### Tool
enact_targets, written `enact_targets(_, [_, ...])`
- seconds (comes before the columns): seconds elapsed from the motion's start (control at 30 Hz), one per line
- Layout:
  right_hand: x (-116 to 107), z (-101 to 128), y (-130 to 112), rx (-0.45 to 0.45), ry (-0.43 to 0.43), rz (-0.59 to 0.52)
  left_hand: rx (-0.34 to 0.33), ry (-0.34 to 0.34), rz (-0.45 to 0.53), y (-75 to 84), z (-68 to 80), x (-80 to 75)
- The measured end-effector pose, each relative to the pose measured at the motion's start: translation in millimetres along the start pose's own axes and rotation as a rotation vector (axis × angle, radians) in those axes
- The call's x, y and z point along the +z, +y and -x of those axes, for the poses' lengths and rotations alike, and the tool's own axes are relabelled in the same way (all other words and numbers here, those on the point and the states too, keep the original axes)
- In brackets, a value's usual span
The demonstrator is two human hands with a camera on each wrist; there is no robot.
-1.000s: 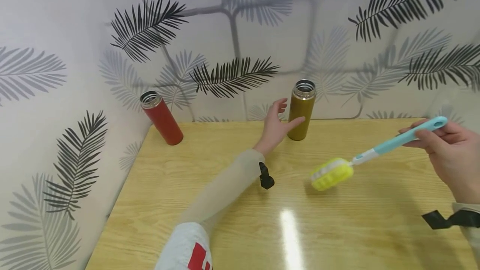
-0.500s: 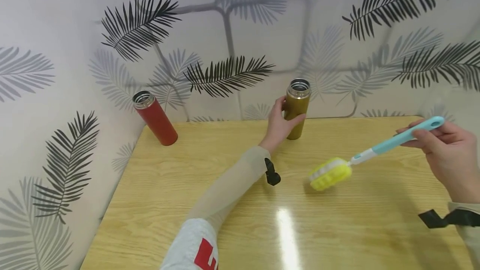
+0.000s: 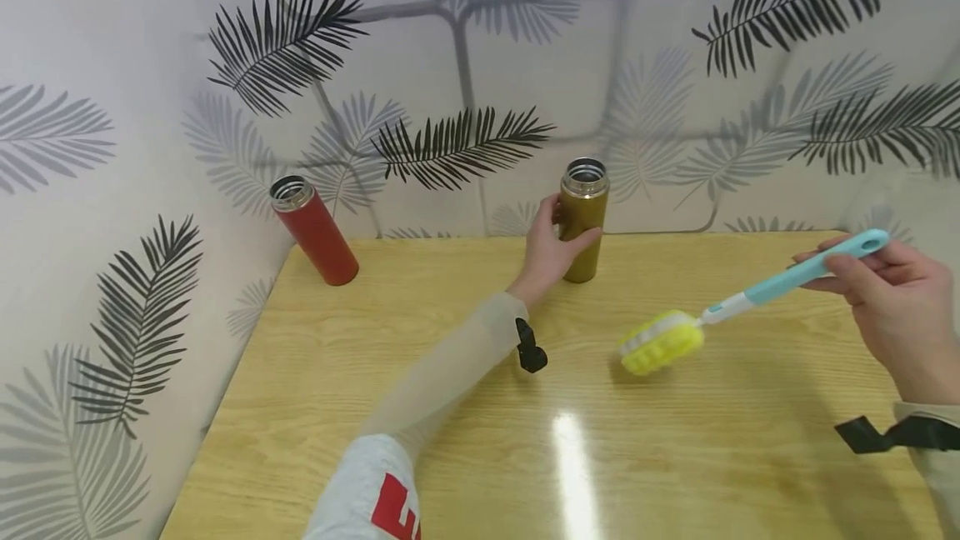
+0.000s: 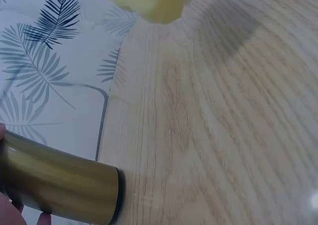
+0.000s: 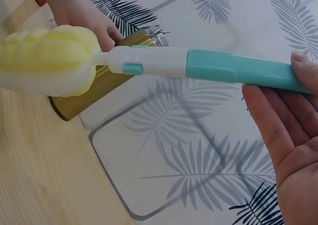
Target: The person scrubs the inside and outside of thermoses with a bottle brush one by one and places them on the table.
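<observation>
Left hand (image 3: 551, 250): fingers wrapped around the gold flask (image 3: 582, 222).
Gold flask: upright on the desk (image 3: 465, 407), near the wall.
Right hand (image 3: 892, 307): grips the bottle brush (image 3: 742, 302), sponge seemingly above the desk, right of the gold flask.
Red flask (image 3: 315, 230): far left of the gold flask.

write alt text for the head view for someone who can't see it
A left hand grips an open gold flask at the back of a wooden table, while the right hand holds a teal-handled sponge brush. An open red flask stands at the left.

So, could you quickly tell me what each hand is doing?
Left hand: grips the gold bottle.
Right hand: holds the bottle brush.
</observation>
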State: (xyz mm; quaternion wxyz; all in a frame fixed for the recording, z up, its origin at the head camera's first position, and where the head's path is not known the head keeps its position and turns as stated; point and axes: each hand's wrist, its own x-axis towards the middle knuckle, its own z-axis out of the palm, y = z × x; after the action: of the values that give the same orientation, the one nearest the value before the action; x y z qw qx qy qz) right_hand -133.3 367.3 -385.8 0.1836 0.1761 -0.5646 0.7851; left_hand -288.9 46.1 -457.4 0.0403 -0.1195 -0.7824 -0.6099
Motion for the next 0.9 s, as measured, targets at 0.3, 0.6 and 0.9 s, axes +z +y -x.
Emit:
enact_targets(0.3, [4,1,-3,-0.021,0.014,0.023,-0.004,-0.057,-0.021,6.0,25.3,-24.7])
enact_targets(0.6, [15,-9,-14,-0.102,0.034,-0.036,-0.001,-0.155,0.009,18.5,62.8,-54.7])
enact_targets(0.9, [36,-21,-21,-0.243,0.175,-0.11,0.032,-0.222,-0.093,22.2,93.5,-76.2])
